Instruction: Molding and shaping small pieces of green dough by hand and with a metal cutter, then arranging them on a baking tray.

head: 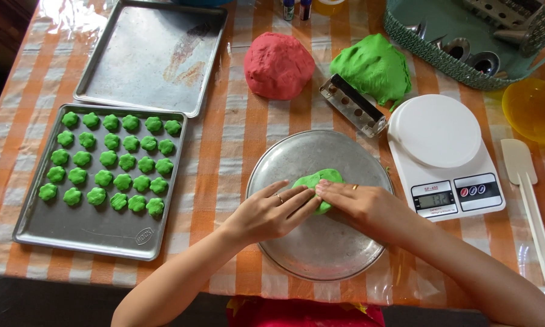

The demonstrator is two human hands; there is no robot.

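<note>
A piece of green dough (317,178) lies on a round metal plate (339,248) in front of me. My left hand (271,210) presses on its left side with flat fingers. My right hand (360,204) presses on its right side, fingertips meeting the left ones over the dough. Both hands cover much of the piece. Each hand wears a ring.
A baking tray (85,233) at the left holds several small green dough shapes (109,158); an empty tray (151,54) lies behind it. A red dough ball (278,63), a green dough lump (372,65), a metal press (352,104), a white scale (445,154), a spatula (530,200), a yellow bowl (534,109) and a teal basket (460,63) stand around.
</note>
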